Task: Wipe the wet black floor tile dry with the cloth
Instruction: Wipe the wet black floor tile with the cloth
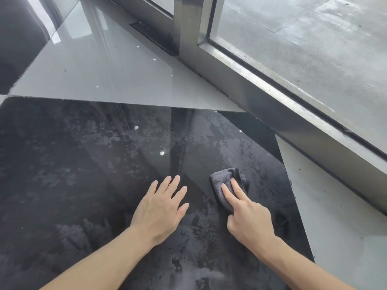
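Observation:
The black floor tile [83, 164] fills the lower left and middle of the view, glossy with patchy wet film and streaks. A folded dark grey cloth [223, 183] lies on its right part. My right hand [247, 214] presses on the cloth, two fingers stretched over it and the other fingers curled at its near edge. My left hand [161, 208] rests flat on the tile just left of the cloth, fingers spread, holding nothing.
A light grey tile [100, 65] lies beyond the black one, and another [335, 216] to its right. A metal door frame and sill [261, 88] run diagonally at the right, with concrete ground [314, 38] behind the glass. A dark object [16, 38] stands at far left.

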Demonstrator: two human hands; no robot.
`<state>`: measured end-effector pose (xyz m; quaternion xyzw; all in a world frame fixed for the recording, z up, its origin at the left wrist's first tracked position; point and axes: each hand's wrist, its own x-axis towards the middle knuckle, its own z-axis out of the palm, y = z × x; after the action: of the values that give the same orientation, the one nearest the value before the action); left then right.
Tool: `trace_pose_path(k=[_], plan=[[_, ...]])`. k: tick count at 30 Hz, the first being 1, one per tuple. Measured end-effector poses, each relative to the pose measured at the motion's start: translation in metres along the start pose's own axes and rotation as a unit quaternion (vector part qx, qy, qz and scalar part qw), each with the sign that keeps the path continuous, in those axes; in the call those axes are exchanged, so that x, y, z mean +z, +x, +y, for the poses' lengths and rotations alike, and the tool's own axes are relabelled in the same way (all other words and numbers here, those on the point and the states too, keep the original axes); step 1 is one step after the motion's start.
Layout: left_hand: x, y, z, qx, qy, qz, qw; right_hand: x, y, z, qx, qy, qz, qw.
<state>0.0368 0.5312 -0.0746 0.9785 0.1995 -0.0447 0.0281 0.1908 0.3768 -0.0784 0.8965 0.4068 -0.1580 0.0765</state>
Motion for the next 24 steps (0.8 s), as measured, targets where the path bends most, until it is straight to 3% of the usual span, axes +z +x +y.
trace_pose_path(k=[14, 24], plan=[[0.002, -0.006, 0.003, -0.036, -0.048, -0.036, 0.998, -0.048, 0.112, -0.003, 0.021, 0.050, 0.036, 0.998], [-0.002, -0.002, 0.009, -0.043, -0.047, -0.057, 0.996, -0.021, 0.042, 0.024, 0.028, 0.048, 0.032, 0.998]])
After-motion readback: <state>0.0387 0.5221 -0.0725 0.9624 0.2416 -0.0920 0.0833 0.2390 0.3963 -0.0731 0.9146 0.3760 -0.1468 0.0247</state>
